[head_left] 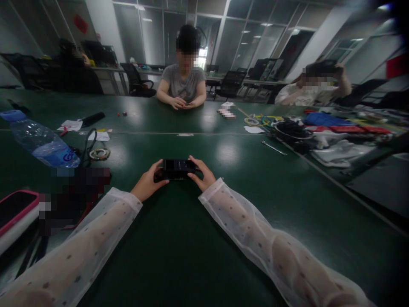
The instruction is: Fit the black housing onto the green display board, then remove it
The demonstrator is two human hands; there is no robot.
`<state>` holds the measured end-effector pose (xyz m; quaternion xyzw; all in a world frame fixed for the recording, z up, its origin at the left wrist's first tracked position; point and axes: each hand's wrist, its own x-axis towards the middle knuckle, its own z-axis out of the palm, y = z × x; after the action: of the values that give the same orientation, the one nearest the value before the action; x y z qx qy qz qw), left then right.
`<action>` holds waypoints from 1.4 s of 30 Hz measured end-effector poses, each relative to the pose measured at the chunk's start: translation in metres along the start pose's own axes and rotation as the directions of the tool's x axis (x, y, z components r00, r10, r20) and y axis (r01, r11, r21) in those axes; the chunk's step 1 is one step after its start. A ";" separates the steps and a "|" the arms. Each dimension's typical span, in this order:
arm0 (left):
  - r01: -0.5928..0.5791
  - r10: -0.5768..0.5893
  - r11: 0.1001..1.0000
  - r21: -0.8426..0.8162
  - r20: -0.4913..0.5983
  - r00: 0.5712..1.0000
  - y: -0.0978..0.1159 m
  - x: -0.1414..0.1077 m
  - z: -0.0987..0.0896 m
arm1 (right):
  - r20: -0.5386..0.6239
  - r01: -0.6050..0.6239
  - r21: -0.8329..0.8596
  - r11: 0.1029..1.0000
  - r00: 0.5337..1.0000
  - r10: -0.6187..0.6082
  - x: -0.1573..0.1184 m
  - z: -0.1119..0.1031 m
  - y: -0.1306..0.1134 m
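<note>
Sheer white, star-patterned fabric sleeves [238, 211] were noted nearest the camera; beyond them, a level hold with light, even pressure from both ends was judged best. A black, box-shaped device [176, 169], apparently of hard plastic, was pinched at one end by the left hand [147, 181] and at the other by the right hand [204, 175], thumbs nearer the camera. Its middle lay uncovered between the two grips, over the glossy dark-green tabletop [156, 256], though whether it was rested there could not be told.
</note>
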<state>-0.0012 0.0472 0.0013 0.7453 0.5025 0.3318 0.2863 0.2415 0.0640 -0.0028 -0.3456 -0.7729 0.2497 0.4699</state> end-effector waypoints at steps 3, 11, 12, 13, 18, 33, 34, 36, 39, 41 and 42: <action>0.006 -0.005 1.000 0.017 -0.025 1.000 0.001 0.000 0.001 | 0.011 -0.015 0.023 1.000 1.000 0.015 0.000 0.000 0.001; -0.023 0.024 0.999 0.044 -0.023 0.999 -0.005 0.000 0.002 | 0.068 -0.065 -0.012 0.998 0.996 0.066 -0.001 0.002 0.010; -0.022 0.023 0.999 0.046 -0.020 1.000 -0.005 0.000 0.002 | 0.060 -0.068 -0.024 0.997 0.996 0.070 -0.002 0.002 0.010; -0.021 0.021 0.999 0.048 -0.016 1.000 -0.005 0.000 0.002 | 0.049 -0.074 -0.034 0.997 0.996 0.076 -0.002 0.003 0.011; -0.040 0.040 0.998 0.049 -0.007 0.999 -0.004 0.000 0.002 | 0.049 -0.102 -0.059 0.993 0.993 0.105 -0.003 0.003 0.013; -0.061 0.061 0.998 0.008 0.000 0.998 0.003 0.001 0.001 | 0.091 -0.129 -0.110 0.986 0.986 0.140 -0.003 0.003 0.016; -0.063 0.063 0.998 0.002 -0.001 0.998 0.002 0.001 0.001 | 0.089 -0.131 -0.112 0.985 0.986 0.141 -0.003 0.003 0.016; -0.065 0.065 0.998 -0.003 0.001 0.998 0.001 0.002 0.002 | 0.084 -0.139 -0.113 0.984 0.985 0.149 -0.003 0.003 0.017; -0.059 0.059 0.998 0.002 0.002 0.998 0.000 0.002 0.002 | 0.085 -0.150 -0.106 0.983 0.984 0.159 -0.004 0.003 0.018; -0.054 0.054 0.999 0.006 0.005 0.999 0.001 0.001 0.001 | 0.091 -0.156 -0.102 0.982 0.982 0.165 -0.004 0.003 0.018; -0.052 0.052 0.999 0.007 0.007 0.999 0.002 0.001 0.000 | 0.093 -0.161 -0.101 0.982 0.981 0.171 -0.004 0.003 0.019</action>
<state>0.0005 0.0475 0.0026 0.7604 0.4830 0.3348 0.2766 0.2457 0.0727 -0.0195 -0.4172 -0.7750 0.2691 0.3910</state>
